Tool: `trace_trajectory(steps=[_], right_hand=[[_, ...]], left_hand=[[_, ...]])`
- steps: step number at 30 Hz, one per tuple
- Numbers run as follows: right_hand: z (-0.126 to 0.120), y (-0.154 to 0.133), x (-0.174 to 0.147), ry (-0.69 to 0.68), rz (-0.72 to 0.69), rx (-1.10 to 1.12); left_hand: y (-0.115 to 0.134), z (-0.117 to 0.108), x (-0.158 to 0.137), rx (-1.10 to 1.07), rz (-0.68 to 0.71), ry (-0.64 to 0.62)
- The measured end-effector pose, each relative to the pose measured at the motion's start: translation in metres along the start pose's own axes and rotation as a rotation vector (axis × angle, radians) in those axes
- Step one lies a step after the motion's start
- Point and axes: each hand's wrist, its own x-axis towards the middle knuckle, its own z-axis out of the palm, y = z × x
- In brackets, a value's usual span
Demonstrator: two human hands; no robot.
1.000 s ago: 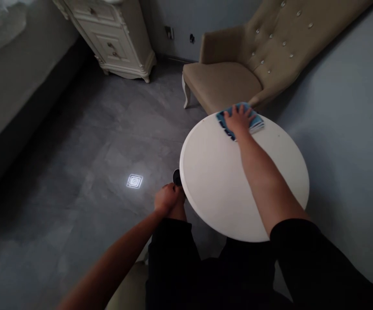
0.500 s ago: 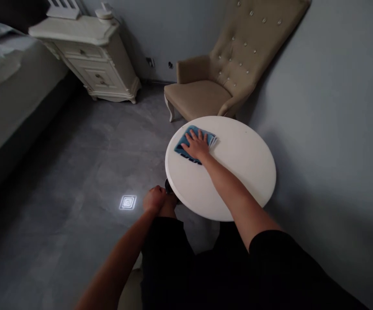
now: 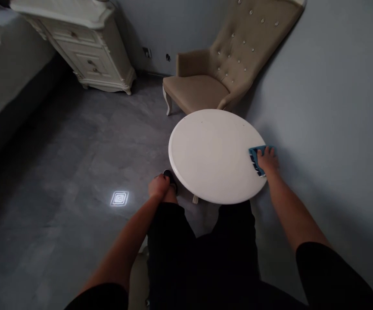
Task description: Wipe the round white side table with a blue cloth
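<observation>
Right hand (image 3: 268, 163) spread, fingers apart, on the blue cloth (image 3: 255, 155), which sits at the right-hand rim of my round white table (image 3: 214, 155). My left hand (image 3: 159, 186) rests at my left leg (image 3: 171, 198), near the table's left edge; I cannot tell whether its fingers are closed. Tan armchair (image 3: 199, 91) beyond the far edge.

One round worktop (image 3: 212, 159) and, at its right edge, one cloth (image 3: 255, 159) are counted. One left hand (image 3: 159, 186) and one right hand (image 3: 268, 162) are seen, two altogether. One buttoned armchair (image 3: 197, 91) is shown, with more than ten buttons (image 3: 262, 20). One cabinet (image 3: 79, 46) with three handles (image 3: 74, 34), one bed (image 3: 15, 60), two wall fittings (image 3: 147, 52), one shoe (image 3: 169, 175) and one bright square (image 3: 119, 198) are also found.
</observation>
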Motion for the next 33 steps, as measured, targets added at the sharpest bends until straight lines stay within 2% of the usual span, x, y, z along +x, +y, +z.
trace_trajectory(steps=[3,7,11,14,16,19,22,25,29,31,33], right_hand=[[-0.012,-0.058,-0.019,-0.094,-0.003,0.148],[-0.039,-0.18,-0.069,-0.119,-0.311,0.215],[-0.064,-0.293,-0.146,-0.096,-0.621,0.298],[-0.073,-0.338,-0.199,-0.081,-0.774,0.341],[-0.074,-0.342,-0.216,-0.092,-0.864,0.353],[-0.07,-0.313,-0.209,-0.111,-0.913,0.361],[-0.062,-0.247,-0.171,-0.118,-0.845,0.351],[-0.048,-0.157,-0.122,-0.132,-0.671,0.295],[-0.025,-0.035,-0.076,-0.132,-0.344,0.173],[-0.015,0.006,-0.066,-0.144,-0.215,0.142],[-0.009,0.024,-0.065,-0.154,-0.122,0.134]], left_hand=[[0.0,0.0,0.001,-0.004,0.01,-0.002],[0.001,0.003,0.002,0.004,0.006,0.013],[0.004,0.004,-0.001,0.022,-0.014,0.047],[0.006,0.006,-0.003,0.03,-0.026,0.058],[0.008,0.007,-0.003,0.038,-0.034,0.037],[0.009,0.01,-0.002,0.051,-0.022,0.036],[0.013,0.011,-0.001,0.057,0.002,0.057],[0.018,0.008,-0.003,0.045,0.009,0.044],[0.024,0.001,-0.007,0.017,0.028,0.01],[0.025,-0.001,-0.009,0.012,0.032,0.009],[0.025,-0.002,-0.009,0.011,0.034,0.014]])
